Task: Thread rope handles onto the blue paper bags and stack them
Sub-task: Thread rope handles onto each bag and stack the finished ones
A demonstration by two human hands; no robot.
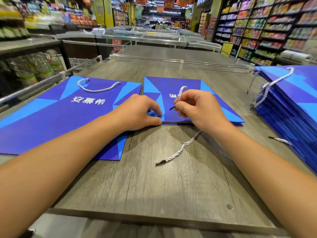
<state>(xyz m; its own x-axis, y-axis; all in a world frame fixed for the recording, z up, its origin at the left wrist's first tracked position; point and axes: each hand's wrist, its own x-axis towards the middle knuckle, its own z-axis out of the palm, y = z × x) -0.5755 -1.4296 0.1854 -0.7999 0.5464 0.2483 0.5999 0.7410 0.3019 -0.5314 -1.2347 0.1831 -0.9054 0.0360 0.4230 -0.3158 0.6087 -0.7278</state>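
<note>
1. Two hands meet at the centre of the frame, over a flat blue bag on the grey wooden table.
2. Your left hand pinches that bag's near edge between thumb and fingers.
3. Your right hand is clamped on a white twisted rope: one black tip pokes out by the fingers, the other end trails toward the lower centre of the table.
4. Left of centre lies a bag with its handle fitted.
5. At the right edge sits a stack of blue bags, with rope handles hanging off it.
</note>
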